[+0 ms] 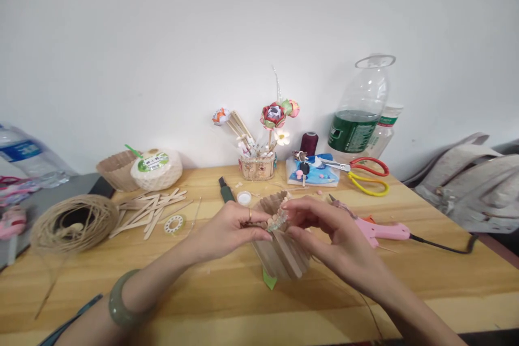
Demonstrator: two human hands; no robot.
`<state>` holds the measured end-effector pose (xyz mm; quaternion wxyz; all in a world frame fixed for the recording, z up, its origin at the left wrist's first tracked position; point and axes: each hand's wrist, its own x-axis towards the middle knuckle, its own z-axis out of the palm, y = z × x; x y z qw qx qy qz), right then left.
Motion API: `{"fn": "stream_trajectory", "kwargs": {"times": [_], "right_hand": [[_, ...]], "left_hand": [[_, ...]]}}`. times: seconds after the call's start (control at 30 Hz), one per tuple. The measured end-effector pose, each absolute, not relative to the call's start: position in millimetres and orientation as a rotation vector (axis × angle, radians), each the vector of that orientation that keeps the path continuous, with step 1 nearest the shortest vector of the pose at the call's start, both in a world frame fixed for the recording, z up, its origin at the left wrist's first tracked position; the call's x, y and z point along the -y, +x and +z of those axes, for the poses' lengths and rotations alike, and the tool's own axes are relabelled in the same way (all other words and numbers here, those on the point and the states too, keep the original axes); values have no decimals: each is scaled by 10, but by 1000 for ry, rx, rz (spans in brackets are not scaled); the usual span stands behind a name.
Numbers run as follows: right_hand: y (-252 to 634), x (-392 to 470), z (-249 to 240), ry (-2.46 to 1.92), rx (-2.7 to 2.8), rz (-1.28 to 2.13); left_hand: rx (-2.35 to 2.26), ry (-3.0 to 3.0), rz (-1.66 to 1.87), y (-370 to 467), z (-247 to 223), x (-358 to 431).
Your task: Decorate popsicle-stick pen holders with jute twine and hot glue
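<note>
A small basket of upright wooden craft sticks [279, 257] is in front of me, tilted, with a scrap of green [269, 279] showing under it. My left hand [239, 227], with a ring and a green bangle, is closed on the left side of its rim, thumb and fingers pinching. At the right side of the rim, my right hand [324, 227] is closed with thumb and fingertips against the edge. Between the fingertips runs a pale, shiny trim [276, 223] that looks beaded; its exact kind is unclear. A thin cord [371, 313] trails down to the right.
A pink glue gun [385, 231] lies right, near scissors [365, 173] on a blue-and-white pack. Left are loose craft sticks [154, 211], a twine roll [73, 224] and a wrapped white ball [157, 170]. Behind stand a flower holder [258, 167] and a large bottle [357, 113].
</note>
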<state>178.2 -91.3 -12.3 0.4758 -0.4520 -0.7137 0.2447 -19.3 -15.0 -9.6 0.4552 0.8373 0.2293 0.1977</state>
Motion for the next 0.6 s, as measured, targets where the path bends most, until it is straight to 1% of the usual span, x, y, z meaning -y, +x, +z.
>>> {"fn": "stream_trajectory", "kwargs": {"times": [0.17, 0.23, 0.43, 0.6], "right_hand": [[1690, 996, -153, -1039, 1891, 198], [1685, 1005, -159, -1064, 1899, 122], [1791, 984, -115, -1106, 1856, 236], [1819, 922, -80, -987, 2067, 238]], "left_hand": [[-552, 2068, 502, -169, -64, 166], [-531, 2086, 506, -159, -57, 167], [-492, 2169, 485, -150, -61, 156], [-408, 2235, 503, -157, -85, 153]]}}
